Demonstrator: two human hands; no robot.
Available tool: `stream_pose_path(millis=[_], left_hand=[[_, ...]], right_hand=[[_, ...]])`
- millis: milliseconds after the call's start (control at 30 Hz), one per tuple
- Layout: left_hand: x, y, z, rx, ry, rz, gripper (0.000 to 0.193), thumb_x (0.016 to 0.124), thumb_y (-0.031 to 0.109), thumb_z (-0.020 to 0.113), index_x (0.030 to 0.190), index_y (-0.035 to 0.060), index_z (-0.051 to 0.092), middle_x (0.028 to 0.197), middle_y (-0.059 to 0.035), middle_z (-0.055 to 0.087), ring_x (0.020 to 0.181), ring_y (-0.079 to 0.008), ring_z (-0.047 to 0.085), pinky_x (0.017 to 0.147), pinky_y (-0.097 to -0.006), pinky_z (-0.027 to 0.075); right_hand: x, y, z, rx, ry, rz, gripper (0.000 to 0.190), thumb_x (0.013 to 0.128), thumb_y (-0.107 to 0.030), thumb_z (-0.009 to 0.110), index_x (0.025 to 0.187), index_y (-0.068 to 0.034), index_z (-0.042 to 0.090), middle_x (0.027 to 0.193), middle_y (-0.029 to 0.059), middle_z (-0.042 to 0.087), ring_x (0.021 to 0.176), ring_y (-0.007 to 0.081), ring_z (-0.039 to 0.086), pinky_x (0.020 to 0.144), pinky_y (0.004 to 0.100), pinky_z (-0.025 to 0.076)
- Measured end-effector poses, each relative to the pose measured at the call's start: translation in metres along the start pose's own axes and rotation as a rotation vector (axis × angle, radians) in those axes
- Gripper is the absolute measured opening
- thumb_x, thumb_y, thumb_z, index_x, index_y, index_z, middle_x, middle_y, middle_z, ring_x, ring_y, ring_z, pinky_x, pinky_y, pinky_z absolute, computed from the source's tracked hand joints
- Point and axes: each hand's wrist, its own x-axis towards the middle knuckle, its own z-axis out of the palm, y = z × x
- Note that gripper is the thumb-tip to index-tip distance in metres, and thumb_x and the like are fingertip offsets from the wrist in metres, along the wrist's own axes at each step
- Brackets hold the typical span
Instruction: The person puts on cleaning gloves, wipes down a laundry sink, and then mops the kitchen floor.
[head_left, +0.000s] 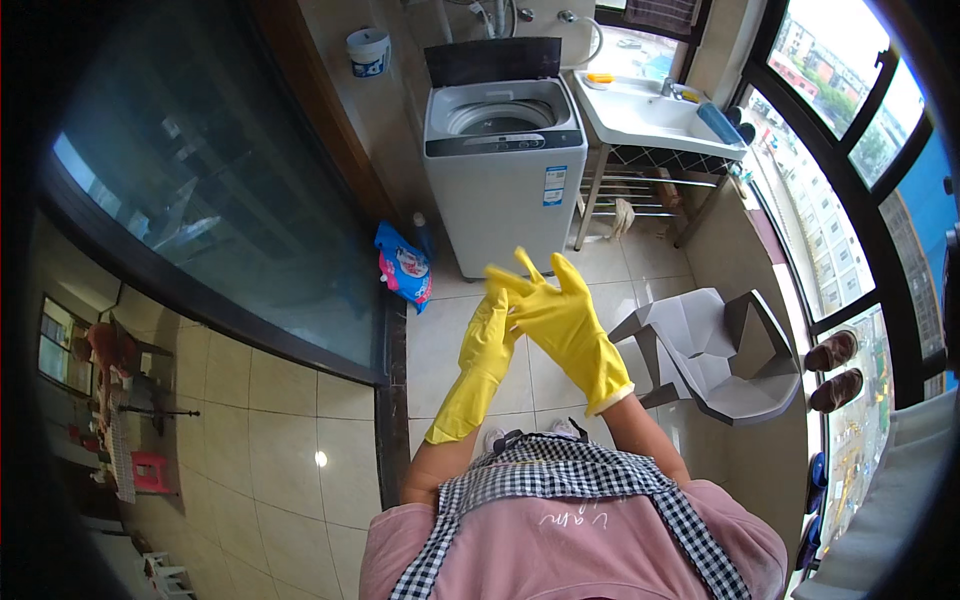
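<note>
Yellow rubber gloves cover both of my hands. My left hand (487, 330) is raised in front of my body, its fingers meeting the fingers of my right hand (555, 307); whether it pinches the other glove cannot be told. The right hand is spread, with several fingers apart and slightly blurred, and nothing shows in it. Beyond the hands stands a white top-loading washing machine (502, 195) with its dark lid (493, 61) raised. To its right is a white ceramic sink (652, 112) on a metal stand.
A blue detergent bag (405, 266) lies by the door frame. A grey faceted chair (705, 345) stands to the right, near brown shoes (834, 371) on the window ledge. A glass sliding door (225, 187) is at left. A pale glove (622, 217) hangs from the sink stand's rack.
</note>
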Motion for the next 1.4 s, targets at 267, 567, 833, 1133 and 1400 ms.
stream_pose_path(millis=[267, 567, 833, 1133, 1400], left_hand=[[-0.035, -0.023, 0.025, 0.994, -0.076, 0.339, 0.038, 0.087, 0.034, 0.072, 0.105, 0.0032, 0.059, 0.102, -0.0093, 0.065, 0.088, -0.0178, 0.064, 0.078, -0.0337, 0.052], [-0.027, 0.004, 0.001, 1.442, -0.35, 0.579, 0.021, 0.086, 0.02, 0.069, 0.086, 0.0014, 0.059, 0.08, -0.0142, 0.059, 0.075, -0.0326, 0.057, 0.067, -0.0412, 0.045], [-0.039, -0.003, 0.029, 1.081, -0.531, 0.343, 0.018, 0.089, 0.014, 0.063, 0.076, 0.0014, 0.06, 0.062, -0.0084, 0.055, 0.058, -0.0136, 0.05, 0.058, -0.0311, 0.045], [-0.039, -0.023, 0.018, 1.163, -0.625, 0.628, 0.017, 0.082, 0.019, 0.07, 0.072, 0.0056, 0.066, 0.063, -0.0112, 0.065, 0.059, -0.0209, 0.064, 0.057, -0.0361, 0.049], [-0.037, -0.013, 0.027, 1.237, -0.617, 0.41, 0.018, 0.077, 0.017, 0.066, 0.064, 0.0055, 0.066, 0.057, -0.0113, 0.063, 0.051, -0.0243, 0.062, 0.049, -0.0363, 0.047]], right_hand=[[0.071, -0.056, -0.13, 0.92, -0.342, -0.011, 0.046, 0.1, -0.034, 0.047, 0.14, -0.014, 0.041, 0.146, 0.0077, 0.041, 0.136, 0.0297, 0.036, 0.116, 0.0488, 0.026], [0.066, 0.003, -0.106, -0.584, -0.01, -0.206, 0.041, 0.101, -0.028, 0.047, 0.139, -0.013, 0.041, 0.147, 0.0075, 0.04, 0.137, 0.0289, 0.036, 0.116, 0.0516, 0.025], [0.043, -0.02, -0.092, 1.2, 0.145, 0.228, 0.041, 0.097, -0.019, 0.049, 0.136, -0.007, 0.04, 0.139, 0.0076, 0.045, 0.131, 0.0242, 0.041, 0.114, 0.0567, 0.028], [0.043, 0.014, -0.1, -0.623, -0.054, -0.213, 0.058, 0.098, -0.015, 0.046, 0.151, -0.009, 0.023, 0.155, 0.0059, 0.033, 0.141, 0.0182, 0.034, 0.112, 0.0341, 0.032], [0.043, 0.004, -0.063, -1.074, -0.091, -0.268, 0.048, 0.104, -0.028, 0.041, 0.143, -0.001, 0.04, 0.143, 0.0131, 0.049, 0.133, 0.0235, 0.045, 0.112, 0.0334, 0.032]])
